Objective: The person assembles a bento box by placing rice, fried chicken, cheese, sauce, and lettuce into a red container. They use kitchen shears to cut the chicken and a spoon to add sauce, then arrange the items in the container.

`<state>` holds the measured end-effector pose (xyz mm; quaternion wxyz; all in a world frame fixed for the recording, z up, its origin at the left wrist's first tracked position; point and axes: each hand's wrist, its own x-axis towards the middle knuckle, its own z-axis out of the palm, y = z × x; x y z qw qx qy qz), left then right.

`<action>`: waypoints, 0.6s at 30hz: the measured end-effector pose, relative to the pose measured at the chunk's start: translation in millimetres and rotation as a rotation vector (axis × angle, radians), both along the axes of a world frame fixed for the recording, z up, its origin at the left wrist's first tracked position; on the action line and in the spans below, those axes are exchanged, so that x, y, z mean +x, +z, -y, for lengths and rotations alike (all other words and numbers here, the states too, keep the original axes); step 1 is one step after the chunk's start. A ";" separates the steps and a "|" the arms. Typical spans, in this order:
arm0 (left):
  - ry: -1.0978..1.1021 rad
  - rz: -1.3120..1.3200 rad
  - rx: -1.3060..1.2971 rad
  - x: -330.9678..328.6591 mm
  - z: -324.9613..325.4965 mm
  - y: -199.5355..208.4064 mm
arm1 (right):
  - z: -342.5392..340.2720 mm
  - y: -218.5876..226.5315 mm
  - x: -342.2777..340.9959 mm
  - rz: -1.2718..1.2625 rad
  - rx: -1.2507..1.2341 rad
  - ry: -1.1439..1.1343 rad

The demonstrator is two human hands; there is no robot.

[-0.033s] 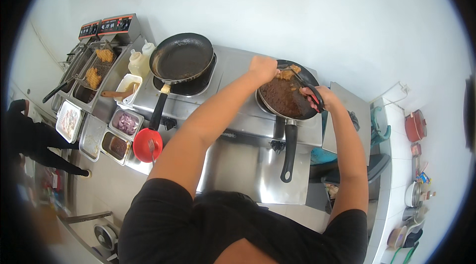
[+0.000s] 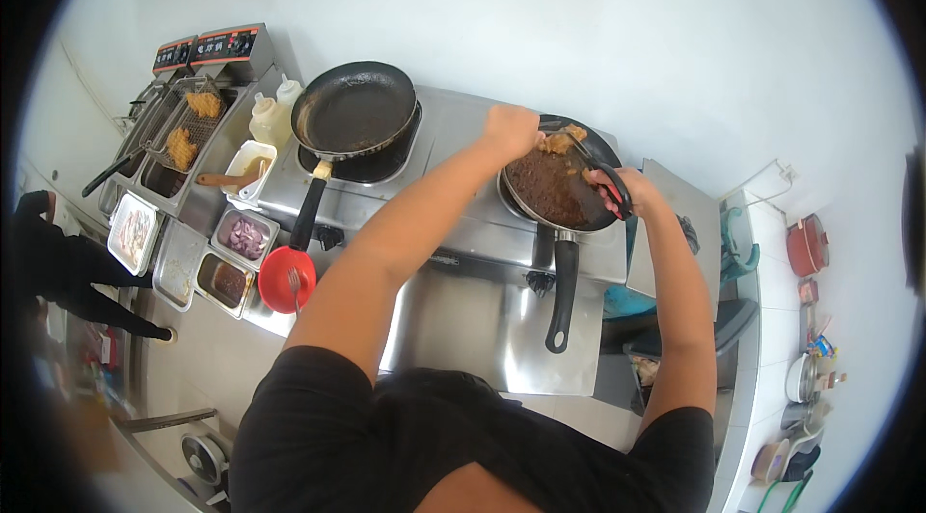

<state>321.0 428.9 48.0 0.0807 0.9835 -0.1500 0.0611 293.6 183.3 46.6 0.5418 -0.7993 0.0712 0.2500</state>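
Over the right-hand frying pan (image 2: 550, 195), my two hands meet at a piece of fried, breaded food (image 2: 559, 142). My right hand (image 2: 632, 190) grips black-handled scissors (image 2: 608, 169), their blades reaching to that piece. Closed at the pan's far left rim, my left hand (image 2: 511, 134) has its fingers together beside the food. A thin dark tool seems to run from them, but I cannot make out its kind. Dark brown minced sauce covers the pan's bottom, with a few light crumbs in it.
A second frying pan (image 2: 357, 108) stands on the left burner. Further left are a fryer basket (image 2: 198, 137) with fried pieces, squeeze bottles (image 2: 270, 121), a tub of chopped onion (image 2: 241, 235) and a red bowl (image 2: 280, 293) with a fork. A person in black (image 2: 77, 262) stands far left.
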 end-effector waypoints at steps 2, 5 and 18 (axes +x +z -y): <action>0.027 -0.004 -0.036 -7.5 -7.7 9.4 | 1.2 1.8 -8.2 -0.004 0.027 -0.036; 0.069 -0.018 -0.049 -14.5 -25.3 23.3 | 1.5 6.9 -14.4 0.054 0.093 -0.046; -0.013 -0.097 -0.053 -68.6 -19.5 13.1 | 14.7 54.5 -61.0 0.260 0.052 -0.052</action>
